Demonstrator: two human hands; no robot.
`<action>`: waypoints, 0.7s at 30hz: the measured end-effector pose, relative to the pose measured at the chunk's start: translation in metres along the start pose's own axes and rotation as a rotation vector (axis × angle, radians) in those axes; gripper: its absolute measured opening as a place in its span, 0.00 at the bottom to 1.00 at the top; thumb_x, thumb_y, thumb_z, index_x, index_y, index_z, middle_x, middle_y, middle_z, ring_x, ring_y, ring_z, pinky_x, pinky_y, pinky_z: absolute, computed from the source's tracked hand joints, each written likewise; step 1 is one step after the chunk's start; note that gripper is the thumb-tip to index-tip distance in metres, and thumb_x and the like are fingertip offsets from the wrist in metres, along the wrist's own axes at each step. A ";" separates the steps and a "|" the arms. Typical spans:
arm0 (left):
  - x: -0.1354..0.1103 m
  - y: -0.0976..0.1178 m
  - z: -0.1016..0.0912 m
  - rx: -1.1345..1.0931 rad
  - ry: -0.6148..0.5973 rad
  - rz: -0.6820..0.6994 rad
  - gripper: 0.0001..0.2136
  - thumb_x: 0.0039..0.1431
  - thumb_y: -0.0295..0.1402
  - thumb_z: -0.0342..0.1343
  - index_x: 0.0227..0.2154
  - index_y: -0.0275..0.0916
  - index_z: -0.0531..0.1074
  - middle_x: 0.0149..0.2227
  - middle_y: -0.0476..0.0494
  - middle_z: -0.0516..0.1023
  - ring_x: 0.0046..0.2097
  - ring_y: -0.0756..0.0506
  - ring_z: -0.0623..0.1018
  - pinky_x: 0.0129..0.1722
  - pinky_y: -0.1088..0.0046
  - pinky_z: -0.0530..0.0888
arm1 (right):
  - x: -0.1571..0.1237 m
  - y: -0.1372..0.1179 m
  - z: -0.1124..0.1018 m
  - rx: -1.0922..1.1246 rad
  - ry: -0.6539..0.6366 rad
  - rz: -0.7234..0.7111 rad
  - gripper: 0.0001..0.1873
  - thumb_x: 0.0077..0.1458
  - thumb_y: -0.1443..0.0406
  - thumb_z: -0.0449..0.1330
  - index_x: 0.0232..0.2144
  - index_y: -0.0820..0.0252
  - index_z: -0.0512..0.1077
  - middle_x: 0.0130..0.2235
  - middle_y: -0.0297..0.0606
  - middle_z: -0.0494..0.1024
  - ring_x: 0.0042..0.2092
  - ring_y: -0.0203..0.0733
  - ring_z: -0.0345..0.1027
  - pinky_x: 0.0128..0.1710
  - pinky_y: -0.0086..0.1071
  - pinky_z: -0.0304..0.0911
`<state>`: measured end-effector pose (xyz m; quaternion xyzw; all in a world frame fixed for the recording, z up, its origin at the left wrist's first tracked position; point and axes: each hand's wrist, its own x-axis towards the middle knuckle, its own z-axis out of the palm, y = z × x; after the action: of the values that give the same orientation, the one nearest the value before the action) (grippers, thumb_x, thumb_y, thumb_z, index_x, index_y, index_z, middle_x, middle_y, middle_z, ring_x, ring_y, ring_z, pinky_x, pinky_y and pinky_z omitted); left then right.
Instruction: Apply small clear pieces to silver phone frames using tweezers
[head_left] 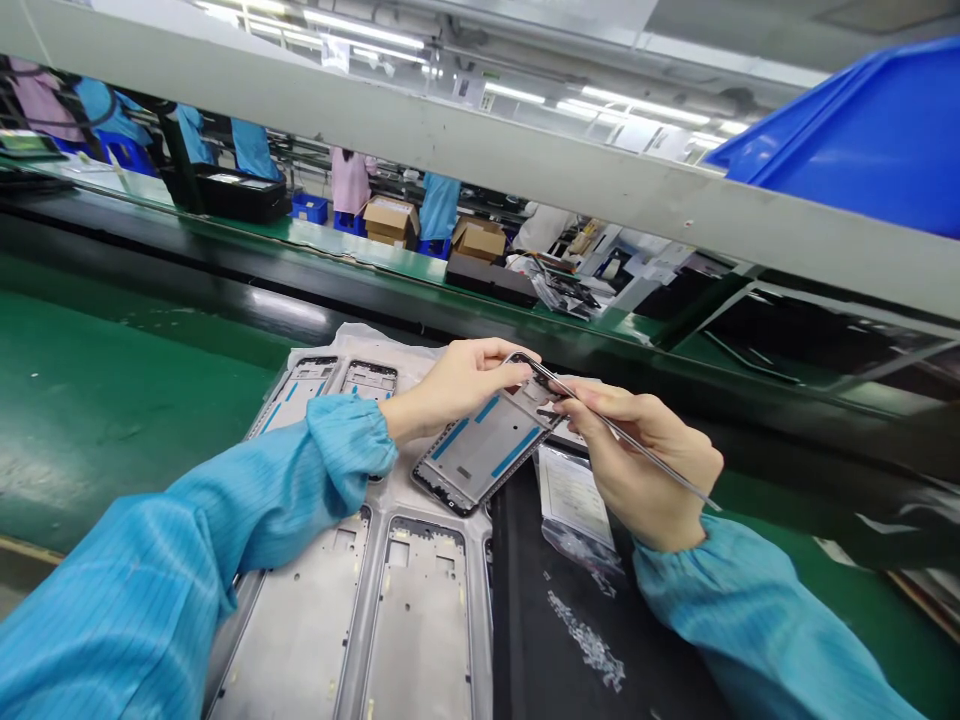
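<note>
My left hand [457, 385] grips the far end of a grey metal phone frame [484, 450] with blue strips, holding it tilted above a moulded tray [379, 600]. My right hand [649, 455] is closed on thin metal tweezers [600, 420], whose tips touch the frame's top corner beside my left fingers. The tray carries several more phone frames [416, 620]; two with blue strips [337, 385] lie at its far end. Both arms wear blue striped sleeves.
A clear plastic bag [574, 500] and a scatter of tiny parts [592, 645] lie on a black mat [540, 640]. The green conveyor belt [112, 400] runs at left. A grey beam [480, 150] and blue bin [862, 140] hang overhead. People in blue and pink work beyond.
</note>
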<state>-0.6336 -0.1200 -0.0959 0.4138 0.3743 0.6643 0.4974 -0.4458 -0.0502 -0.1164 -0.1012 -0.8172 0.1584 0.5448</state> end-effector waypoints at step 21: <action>0.005 -0.003 -0.001 0.067 0.088 0.073 0.03 0.58 0.20 0.62 0.31 0.32 0.78 0.21 0.53 0.73 0.26 0.54 0.69 0.31 0.75 0.64 | 0.003 -0.007 -0.002 -0.037 0.104 -0.175 0.16 0.56 0.77 0.71 0.43 0.54 0.79 0.46 0.36 0.85 0.47 0.45 0.82 0.47 0.36 0.80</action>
<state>-0.6343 -0.1147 -0.0987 0.4140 0.4023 0.6868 0.4417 -0.4456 -0.0557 -0.1101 -0.0477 -0.7962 0.0897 0.5964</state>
